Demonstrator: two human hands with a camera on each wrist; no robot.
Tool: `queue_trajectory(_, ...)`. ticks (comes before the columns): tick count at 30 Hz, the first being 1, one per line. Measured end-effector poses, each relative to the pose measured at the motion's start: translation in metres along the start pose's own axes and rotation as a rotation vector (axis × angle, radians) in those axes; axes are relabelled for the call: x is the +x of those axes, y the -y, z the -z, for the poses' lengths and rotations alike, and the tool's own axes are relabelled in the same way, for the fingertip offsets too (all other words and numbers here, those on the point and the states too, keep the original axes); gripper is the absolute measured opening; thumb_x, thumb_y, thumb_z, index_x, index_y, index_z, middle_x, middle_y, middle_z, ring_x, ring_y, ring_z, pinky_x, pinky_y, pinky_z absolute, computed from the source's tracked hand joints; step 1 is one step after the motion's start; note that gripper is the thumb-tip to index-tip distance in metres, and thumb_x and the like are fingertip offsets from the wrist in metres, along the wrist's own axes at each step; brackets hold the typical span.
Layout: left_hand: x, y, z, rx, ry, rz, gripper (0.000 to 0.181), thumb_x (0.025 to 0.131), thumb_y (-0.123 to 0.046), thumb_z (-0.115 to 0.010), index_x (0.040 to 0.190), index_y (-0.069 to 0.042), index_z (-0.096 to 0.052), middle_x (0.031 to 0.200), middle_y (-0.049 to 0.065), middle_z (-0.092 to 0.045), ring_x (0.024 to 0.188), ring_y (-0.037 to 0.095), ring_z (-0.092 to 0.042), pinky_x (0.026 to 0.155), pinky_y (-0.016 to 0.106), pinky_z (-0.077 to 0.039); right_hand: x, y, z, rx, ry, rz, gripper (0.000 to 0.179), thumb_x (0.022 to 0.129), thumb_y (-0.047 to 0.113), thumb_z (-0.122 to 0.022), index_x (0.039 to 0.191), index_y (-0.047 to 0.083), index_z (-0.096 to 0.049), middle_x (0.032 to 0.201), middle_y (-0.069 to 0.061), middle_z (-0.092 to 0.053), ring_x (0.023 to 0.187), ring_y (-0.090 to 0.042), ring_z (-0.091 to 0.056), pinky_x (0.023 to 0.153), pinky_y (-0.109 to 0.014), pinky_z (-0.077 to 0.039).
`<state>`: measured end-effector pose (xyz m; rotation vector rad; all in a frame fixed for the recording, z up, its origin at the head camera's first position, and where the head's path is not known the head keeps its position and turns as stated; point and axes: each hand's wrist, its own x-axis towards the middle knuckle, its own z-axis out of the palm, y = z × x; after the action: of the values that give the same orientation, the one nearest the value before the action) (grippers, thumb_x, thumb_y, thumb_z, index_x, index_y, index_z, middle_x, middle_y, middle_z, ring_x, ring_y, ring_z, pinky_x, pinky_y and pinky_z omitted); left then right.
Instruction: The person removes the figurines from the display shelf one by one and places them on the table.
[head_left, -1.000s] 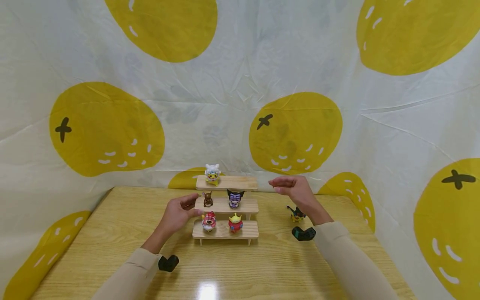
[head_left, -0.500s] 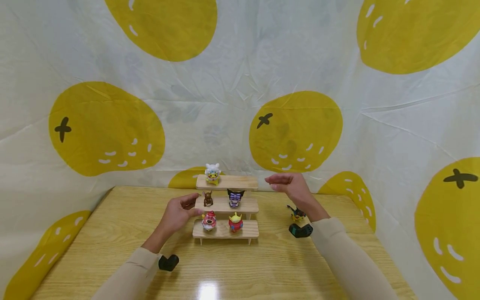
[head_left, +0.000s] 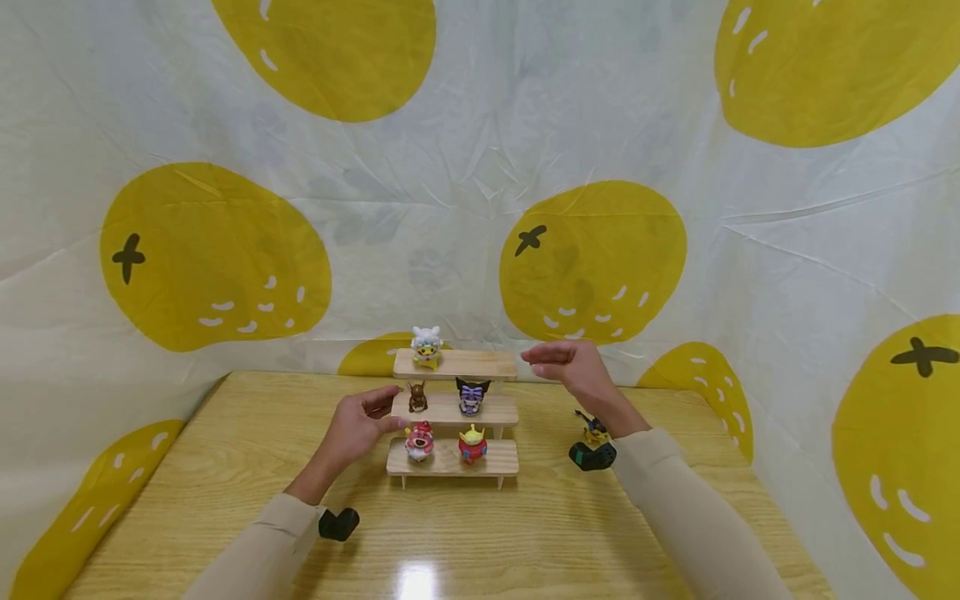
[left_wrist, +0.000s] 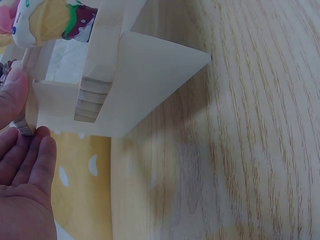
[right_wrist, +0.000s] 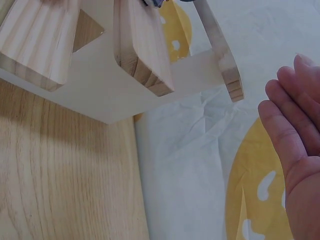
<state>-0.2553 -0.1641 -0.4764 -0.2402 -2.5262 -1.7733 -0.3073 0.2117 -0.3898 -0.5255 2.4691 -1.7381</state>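
Observation:
In the head view, a three-tier wooden display stand (head_left: 498,405) stands on the table. My left hand (head_left: 358,429) pinches the left end of its middle tier, thumb above and fingers beneath. On the top tier is a white-hooded yellow figurine (head_left: 426,348). A brown figurine (head_left: 417,398) and a purple-and-black one (head_left: 472,398) share the middle tier. Below them are a pink figurine (head_left: 420,444) and a red alien figurine (head_left: 472,447). My right hand (head_left: 577,371), fingers straight and holding nothing, hovers just off the top tier's right end.
A yellow-and-black figurine (head_left: 595,429) sits on the wooden table (head_left: 480,525) to the right of the stand, below my right wrist. Behind the table hangs a pale cloth (head_left: 420,267) printed with large yellow fruit. A black wrist device (head_left: 339,525) shows beside the left sleeve.
My right hand has drifted left and slightly up, closer to the top tier's right end. The left hand, stand and figurines look unmoved.

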Motion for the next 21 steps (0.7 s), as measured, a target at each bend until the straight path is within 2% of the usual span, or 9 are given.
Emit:
queue_trajectory(8, 0.000, 0.000, -0.001, 0.009, -0.002, -0.005, 0.059, 0.093, -0.010, -0.079, 0.147, 0.001, -0.058, 0.149, 0.025, -0.059, 0.138, 0.041, -0.059, 0.109, 0.041, -0.056, 0.005, 0.006, -0.006, -0.012, 0.008, 0.012, 0.030, 0.099, 0.006, -0.070, 0.129, 0.001, -0.073, 0.133, -0.020, -0.072, 0.125, -0.035, -0.069, 0.106, -0.043, -0.060)
queue_trajectory(16, 0.000, 0.001, -0.001, 0.013, -0.008, 0.009, 0.060, 0.093, -0.010, -0.079, 0.148, 0.000, -0.057, 0.149, 0.023, -0.060, 0.138, 0.039, -0.059, 0.109, 0.041, -0.056, 0.010, 0.009, -0.012, -0.003, 0.010, 0.015, 0.029, 0.099, 0.005, -0.070, 0.127, 0.000, -0.074, 0.134, -0.029, -0.067, 0.125, -0.040, -0.068, 0.105, -0.045, -0.060)
queue_trajectory(21, 0.000, 0.001, -0.001, 0.013, -0.007, 0.009, 0.061, 0.092, -0.010, -0.079, 0.148, 0.000, -0.057, 0.149, 0.023, -0.059, 0.137, 0.039, -0.060, 0.108, 0.040, -0.057, 0.011, 0.012, -0.016, 0.007, 0.013, 0.004, 0.029, 0.099, 0.004, -0.070, 0.127, 0.000, -0.073, 0.133, -0.026, -0.069, 0.124, -0.039, -0.069, 0.105, -0.044, -0.060)
